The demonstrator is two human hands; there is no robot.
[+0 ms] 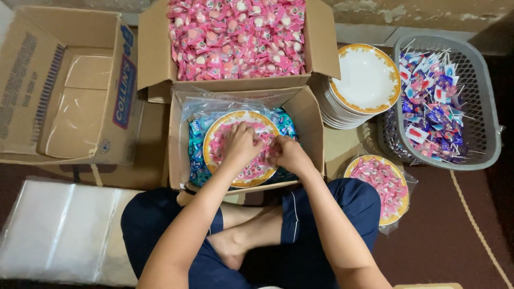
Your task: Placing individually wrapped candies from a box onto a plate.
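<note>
**Sorting pink sweets on a plate, seated on the floor**

Sitting cross-legged on a dark maroon carpeted floor (455,235), the person works over a gold-rimmed round white plate (214,140) heaped with pink wrapped sweets (256,168). That plate rests inside an open brown cardboard box (310,128) on blue wrapped sweets. Both the left hand (241,143) and right hand (289,154) lie on the pink sweets, fingers curled among them; whether either grips any, I cannot tell. Right of the box stands a stack of matching plates (364,80), beyond it a grey plastic basket (482,107).
</note>
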